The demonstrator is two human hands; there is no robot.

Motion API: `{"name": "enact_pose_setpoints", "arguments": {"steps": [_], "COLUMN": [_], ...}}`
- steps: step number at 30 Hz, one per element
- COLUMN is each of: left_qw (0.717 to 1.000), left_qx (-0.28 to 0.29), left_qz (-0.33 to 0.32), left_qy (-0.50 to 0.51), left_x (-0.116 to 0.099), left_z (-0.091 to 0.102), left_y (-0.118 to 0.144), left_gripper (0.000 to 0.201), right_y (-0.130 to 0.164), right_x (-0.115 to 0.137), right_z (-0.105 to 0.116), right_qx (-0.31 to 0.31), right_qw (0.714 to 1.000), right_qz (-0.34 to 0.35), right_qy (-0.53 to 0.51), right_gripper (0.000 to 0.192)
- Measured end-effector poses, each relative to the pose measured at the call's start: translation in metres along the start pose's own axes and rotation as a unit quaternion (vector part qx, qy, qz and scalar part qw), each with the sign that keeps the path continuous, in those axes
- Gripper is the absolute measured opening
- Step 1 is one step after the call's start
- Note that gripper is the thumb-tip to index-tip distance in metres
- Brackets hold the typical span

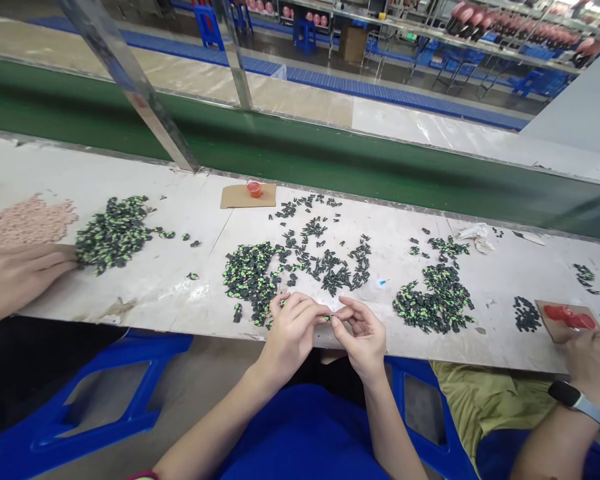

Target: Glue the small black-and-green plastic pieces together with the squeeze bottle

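Observation:
Close to the table's front edge, my left hand (291, 337) pinches a small black-and-green piece (327, 319) between thumb and fingertips. From the other side my right hand (363, 335) meets it, its thumb and forefinger closed at the same piece. The piece is too small for me to tell its exact kind. Just beyond my left hand lies a heap of similar black-and-green pieces (249, 273). Loose small black parts (333, 270) are scattered past my fingertips. A little blue-tipped item (381, 283) rests on the table beyond my right hand.
Another black-and-green heap (434, 300) lies to the right, and one (113, 233) to the left beside pink pieces (33, 223). A red cup (254, 189) stands on cardboard. Co-workers' hands are at far left (25, 277) and far right (593, 363). A green conveyor belt (300, 157) runs behind.

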State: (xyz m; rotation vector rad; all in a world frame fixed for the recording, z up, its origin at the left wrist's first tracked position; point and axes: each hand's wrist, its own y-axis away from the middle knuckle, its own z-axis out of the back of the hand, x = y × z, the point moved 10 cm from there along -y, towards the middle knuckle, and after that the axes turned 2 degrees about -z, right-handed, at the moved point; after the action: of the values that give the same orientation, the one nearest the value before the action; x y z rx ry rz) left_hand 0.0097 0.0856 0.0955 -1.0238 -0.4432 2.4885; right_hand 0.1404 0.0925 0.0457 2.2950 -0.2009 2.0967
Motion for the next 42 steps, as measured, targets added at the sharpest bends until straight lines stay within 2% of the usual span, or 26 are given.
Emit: {"name": "enact_pose_setpoints", "arguments": {"steps": [8, 12, 18, 27, 31, 33, 34, 36, 38, 40, 42], "left_qw": [1.000, 0.999, 0.999, 0.999, 0.996, 0.995, 0.996, 0.999, 0.999, 0.996, 0.993], "left_qx": [0.017, 0.027, 0.051, 0.040, 0.065, 0.074, 0.069, 0.040, 0.012, 0.008, 0.030], "left_qz": [0.009, 0.022, 0.015, -0.034, -0.049, -0.052, -0.046, -0.018, 0.018, 0.046, 0.060], "left_qy": [0.007, 0.002, 0.010, 0.009, 0.035, 0.032, 0.023, -0.009, -0.046, -0.078, -0.098], "left_x": [0.003, 0.008, 0.010, -0.004, -0.010, -0.007, -0.001, 0.017, 0.037, 0.051, 0.057], "left_z": [-0.012, -0.018, -0.026, -0.028, -0.039, -0.041, -0.038, -0.027, -0.012, -0.002, -0.002], "left_y": [0.002, 0.003, 0.005, 0.007, 0.011, 0.013, 0.014, 0.016, 0.018, 0.019, 0.018], "left_gripper": [0.024, 0.025, 0.029, 0.028, 0.025, 0.024, 0.024, 0.022, 0.018, 0.016, 0.014], "right_y": [0.000, 0.001, 0.001, 0.001, 0.005, 0.006, 0.006, 0.003, 0.001, -0.001, -0.007], "right_x": [-0.008, -0.008, -0.011, -0.016, -0.008, -0.003, 0.000, 0.010, 0.025, 0.036, 0.036], "right_z": [0.010, 0.013, 0.016, 0.019, 0.027, 0.040, 0.051, 0.078, 0.104, 0.113, 0.105], "right_qx": [0.012, 0.021, 0.008, 0.015, 0.064, 0.081, 0.070, 0.012, -0.079, -0.136, -0.139], "right_qw": [0.999, 0.998, 0.998, 0.999, 0.992, 0.979, 0.971, 0.946, 0.909, 0.869, 0.846], "right_qz": [-0.024, -0.040, -0.046, -0.036, -0.012, 0.002, 0.013, 0.044, 0.097, 0.146, 0.173], "right_qy": [0.028, 0.034, 0.042, 0.031, 0.109, 0.186, 0.229, 0.320, 0.398, 0.453, 0.485], "right_gripper": [0.023, 0.027, 0.027, 0.028, 0.013, 0.006, 0.006, 0.009, 0.013, 0.018, 0.029]}}
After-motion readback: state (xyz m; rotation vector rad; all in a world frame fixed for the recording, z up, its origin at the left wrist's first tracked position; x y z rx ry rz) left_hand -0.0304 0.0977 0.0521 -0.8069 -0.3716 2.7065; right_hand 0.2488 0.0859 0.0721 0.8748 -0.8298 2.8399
